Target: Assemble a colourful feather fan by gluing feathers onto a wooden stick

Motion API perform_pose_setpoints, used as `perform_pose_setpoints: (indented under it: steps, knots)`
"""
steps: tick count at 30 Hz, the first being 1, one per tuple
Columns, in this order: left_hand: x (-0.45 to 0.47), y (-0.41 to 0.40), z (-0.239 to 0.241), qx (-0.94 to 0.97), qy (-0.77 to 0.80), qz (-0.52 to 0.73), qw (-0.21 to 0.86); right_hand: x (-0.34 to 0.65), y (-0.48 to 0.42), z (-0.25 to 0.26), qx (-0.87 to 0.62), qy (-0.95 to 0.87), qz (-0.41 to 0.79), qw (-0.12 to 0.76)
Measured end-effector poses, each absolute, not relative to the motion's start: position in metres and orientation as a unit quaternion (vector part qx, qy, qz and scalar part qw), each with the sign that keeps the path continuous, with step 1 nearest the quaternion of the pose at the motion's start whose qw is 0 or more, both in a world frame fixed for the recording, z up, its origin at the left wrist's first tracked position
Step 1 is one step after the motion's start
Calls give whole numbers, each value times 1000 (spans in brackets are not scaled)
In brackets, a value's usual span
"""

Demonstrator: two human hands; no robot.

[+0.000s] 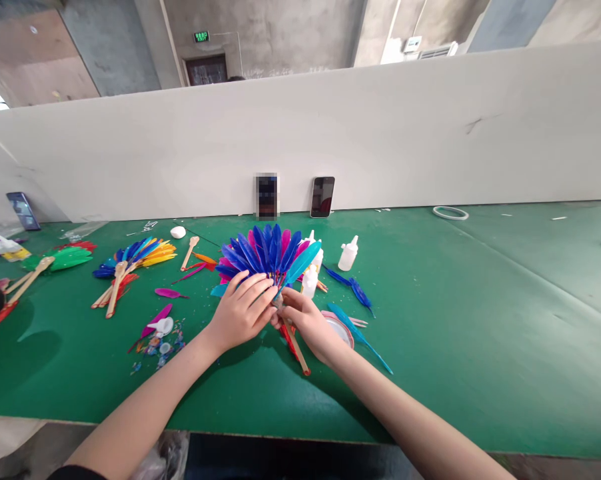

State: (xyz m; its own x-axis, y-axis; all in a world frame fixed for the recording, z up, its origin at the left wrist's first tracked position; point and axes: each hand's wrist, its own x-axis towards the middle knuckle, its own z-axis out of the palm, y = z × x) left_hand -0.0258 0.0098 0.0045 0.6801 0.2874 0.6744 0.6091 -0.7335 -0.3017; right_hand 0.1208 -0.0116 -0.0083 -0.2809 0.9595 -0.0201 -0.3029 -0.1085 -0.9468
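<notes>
Between my hands is a feather fan (263, 250) of blue, magenta and turquoise feathers, spread upward above the green table. Its wooden handle (297, 350) slants down to the right, with red feathers beside it. My left hand (245, 307) is curled over the feather bases from the left. From the right, my right hand (303, 317) pinches near the fan's centre, where a turquoise feather (303, 262) sticks up. My fingers partly hide that spot, so I cannot tell whether the turquoise feather is fixed there. Behind my right hand lies a round white-and-red lid or dish (341, 328).
White squeeze bottles (348, 253) stand behind and right of the fan. Loose blue (359, 293) and turquoise feathers (363, 337) lie right. Other feather fans (118, 277) lie left, near sequins (163, 347) and magenta feathers. Two phones (323, 197) lean on the white partition (405, 133).
</notes>
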Motion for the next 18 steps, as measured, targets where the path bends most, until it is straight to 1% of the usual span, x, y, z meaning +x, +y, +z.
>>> perform_pose_setpoints:
  steps: [18]
  knots:
    - [-26, 10, 5, -875, -262, -307, 267, 120, -12, -10, -355, -463, 654, 481]
